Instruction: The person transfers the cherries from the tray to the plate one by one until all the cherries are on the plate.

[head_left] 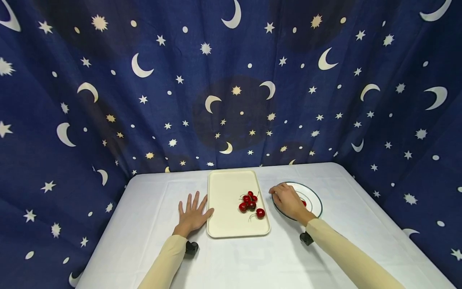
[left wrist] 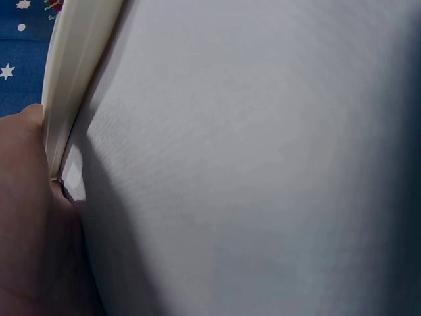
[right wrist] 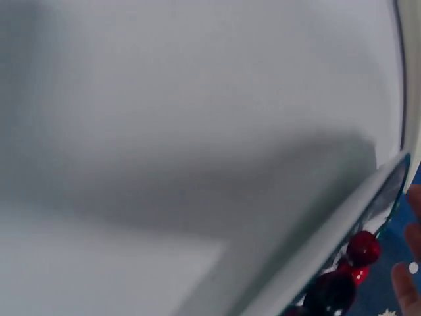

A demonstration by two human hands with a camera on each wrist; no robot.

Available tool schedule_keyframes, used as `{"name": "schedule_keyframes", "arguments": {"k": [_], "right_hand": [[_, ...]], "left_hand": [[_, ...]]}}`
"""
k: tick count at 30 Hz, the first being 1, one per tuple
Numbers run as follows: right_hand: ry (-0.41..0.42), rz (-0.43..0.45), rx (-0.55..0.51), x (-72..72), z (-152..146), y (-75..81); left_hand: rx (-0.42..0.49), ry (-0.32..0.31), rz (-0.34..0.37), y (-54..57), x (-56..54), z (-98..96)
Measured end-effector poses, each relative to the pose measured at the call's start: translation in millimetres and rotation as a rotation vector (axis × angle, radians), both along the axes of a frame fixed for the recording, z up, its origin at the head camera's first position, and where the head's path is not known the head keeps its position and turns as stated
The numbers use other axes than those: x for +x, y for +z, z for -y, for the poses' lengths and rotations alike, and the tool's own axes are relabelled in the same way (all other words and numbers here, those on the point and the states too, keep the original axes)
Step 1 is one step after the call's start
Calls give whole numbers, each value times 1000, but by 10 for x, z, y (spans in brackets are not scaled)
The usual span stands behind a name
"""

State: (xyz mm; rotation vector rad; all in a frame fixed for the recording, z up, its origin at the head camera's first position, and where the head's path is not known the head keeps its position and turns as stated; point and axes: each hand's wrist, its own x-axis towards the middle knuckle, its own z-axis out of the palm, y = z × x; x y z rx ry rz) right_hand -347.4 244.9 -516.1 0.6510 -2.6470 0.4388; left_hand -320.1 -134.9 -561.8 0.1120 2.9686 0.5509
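Note:
My left hand [head_left: 193, 218] lies with fingers spread on the cloth, its thumb touching the left rim of a cream tray [head_left: 227, 224]. In the left wrist view the thumb [left wrist: 26, 131] overlaps the tray's edge. A cluster of red cherries [head_left: 248, 202] sits on the tray's right half, with a stemmed cherry [head_left: 260, 213] a little apart. Over the left side of a dark-rimmed white plate [head_left: 315, 200] is my right hand [head_left: 290, 202], fingers bent, nothing visible between them. Several cherries [right wrist: 363, 248] lie on the plate, mostly hidden by that hand in the head view.
A white cloth [head_left: 238, 265] covers the table. Behind and at both sides hangs a dark blue curtain [head_left: 173, 100] with moons and stars. The plate stands right of the tray, with a narrow strip of cloth between them.

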Motion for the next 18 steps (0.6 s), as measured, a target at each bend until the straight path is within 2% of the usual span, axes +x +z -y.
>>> {"name": "schedule_keyframes", "arguments": {"k": [5, 12, 18], "right_hand": [[65, -28, -12, 96, 109, 7], [70, -14, 23, 273, 209, -34], [93, -8, 22, 349, 285, -58]], "left_hand": [[2, 3, -5, 18, -6, 10], [-19, -4, -5, -8, -11, 8], [-26, -4, -20, -38, -15, 18]]}}
